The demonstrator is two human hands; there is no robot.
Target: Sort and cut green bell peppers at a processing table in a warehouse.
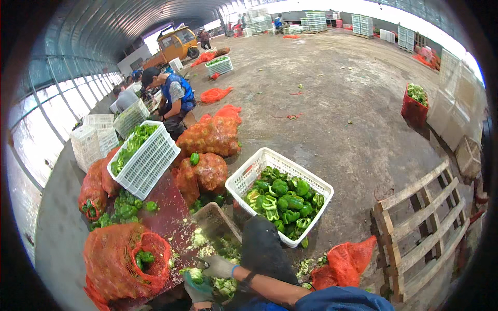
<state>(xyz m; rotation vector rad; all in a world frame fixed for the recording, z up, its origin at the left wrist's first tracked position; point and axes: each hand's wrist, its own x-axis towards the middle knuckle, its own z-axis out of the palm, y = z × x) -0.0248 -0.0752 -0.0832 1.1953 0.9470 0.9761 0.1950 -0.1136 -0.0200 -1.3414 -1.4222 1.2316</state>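
Observation:
Low in the head view, my gloved left hand is closed around a green bell pepper, its pale inside partly showing. My gloved right hand is right beside it, fingers curled; a small dark thing shows at the fingers, too small to name. Pale pepper cores and seed scraps lie on the dark red board and around my hands. Past my knee, a white plastic crate holds halved and opened green peppers.
An orange mesh sack lies open at left, with peppers at its mouth. Beyond it, a tilted white crate holds peppers. More full sacks stand ahead, near a co-worker in a blue vest. A wooden pallet lies at right.

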